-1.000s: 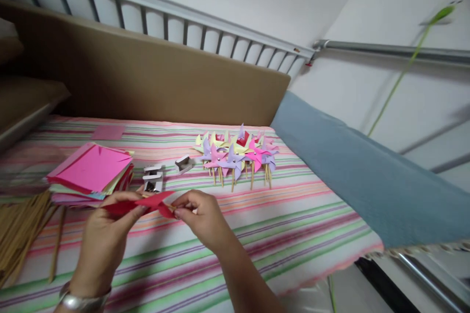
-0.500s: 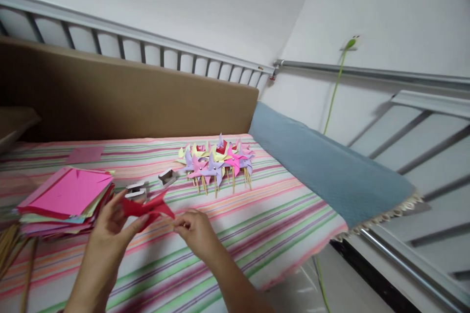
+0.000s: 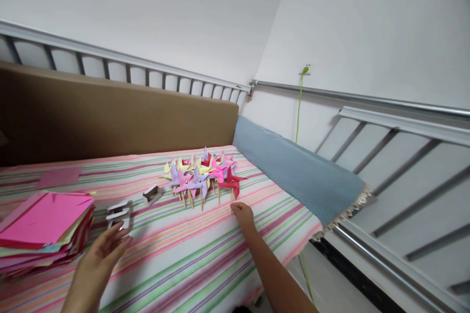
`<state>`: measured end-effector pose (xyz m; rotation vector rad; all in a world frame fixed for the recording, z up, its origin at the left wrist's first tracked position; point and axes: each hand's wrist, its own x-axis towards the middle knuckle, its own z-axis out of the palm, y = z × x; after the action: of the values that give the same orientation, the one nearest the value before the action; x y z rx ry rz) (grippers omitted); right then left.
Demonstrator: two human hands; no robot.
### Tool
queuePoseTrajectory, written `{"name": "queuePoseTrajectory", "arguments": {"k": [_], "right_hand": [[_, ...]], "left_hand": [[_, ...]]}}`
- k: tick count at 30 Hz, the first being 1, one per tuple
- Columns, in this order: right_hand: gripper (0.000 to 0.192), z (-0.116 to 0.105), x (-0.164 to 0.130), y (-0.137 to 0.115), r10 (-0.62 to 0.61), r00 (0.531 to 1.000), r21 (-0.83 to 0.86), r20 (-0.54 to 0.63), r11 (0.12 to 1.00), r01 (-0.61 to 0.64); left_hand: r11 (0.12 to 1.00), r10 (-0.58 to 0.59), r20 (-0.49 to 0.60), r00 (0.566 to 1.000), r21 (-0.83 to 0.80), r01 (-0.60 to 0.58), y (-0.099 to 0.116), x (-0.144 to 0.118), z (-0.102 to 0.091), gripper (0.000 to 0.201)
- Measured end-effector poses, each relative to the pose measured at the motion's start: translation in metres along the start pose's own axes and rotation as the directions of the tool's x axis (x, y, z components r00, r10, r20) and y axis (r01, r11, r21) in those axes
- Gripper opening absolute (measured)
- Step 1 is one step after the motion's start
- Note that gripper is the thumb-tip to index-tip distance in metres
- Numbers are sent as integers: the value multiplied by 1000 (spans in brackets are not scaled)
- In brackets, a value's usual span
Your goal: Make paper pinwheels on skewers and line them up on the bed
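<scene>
- The right hand [image 3: 242,216] pinches the lower end of a stick [image 3: 231,197] between thumb and fingertips, its arm stretched out over the cloth [image 3: 176,259].
- The stick bears the red pinwheel [image 3: 232,182], which stands upright at the right front of the pinwheels [image 3: 198,181], close beside a bright pink one.
- The left hand [image 3: 102,253] is bare, its thumb parted from its half-curled fingers.
- Its fingertips overlap the near end of the white box [image 3: 119,212]; from this angle I can't tell whether they touch it.
- The small box [image 3: 152,194] lies open between the white box and the pinwheels, apart from both.
- The pinwheels stand in a tight cluster on their sticks, in purple, pink, pale yellow and red.
- Left of the left hand sits the paper stack [image 3: 47,217], a bright pink sheet on top and mixed colours beneath, its edges uneven.
- Behind the stack, the pink sheet [image 3: 60,177] lies flat on the striped cloth.
- The brown board [image 3: 121,122] rises along the cloth's far edge.
- The blue mat [image 3: 282,161] slants along the right side, with the green cord [image 3: 299,112] hanging behind it.
</scene>
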<state>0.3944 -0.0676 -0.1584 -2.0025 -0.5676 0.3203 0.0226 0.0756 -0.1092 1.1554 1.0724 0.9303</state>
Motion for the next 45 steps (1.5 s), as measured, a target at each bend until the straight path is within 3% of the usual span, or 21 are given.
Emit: {"name": "queuePoseTrajectory", "arguments": {"k": [8, 14, 28, 39, 45], "right_hand": [[29, 2, 34, -3, 56, 998, -96, -13, 994, -57], [29, -10, 45, -2, 74, 997, -181, -7, 981, -74], [28, -25, 64, 0, -7, 1000, -294, -9, 956, 4], [26, -28, 71, -1, -75, 997, -411, 17, 909, 75], [22, -35, 46, -5, -136, 991, -490, -2, 864, 118]], "left_hand": [[1000, 2, 32, 999, 21, -3, 0, 1, 0, 67], [999, -35, 41, 999, 15, 34, 3, -1, 3, 68], [999, -31, 69, 997, -6, 31, 4, -1, 5, 58], [1000, -17, 71, 997, -7, 17, 3, -5, 9, 56], [997, 34, 29, 999, -77, -32, 9, -13, 10, 45]]}}
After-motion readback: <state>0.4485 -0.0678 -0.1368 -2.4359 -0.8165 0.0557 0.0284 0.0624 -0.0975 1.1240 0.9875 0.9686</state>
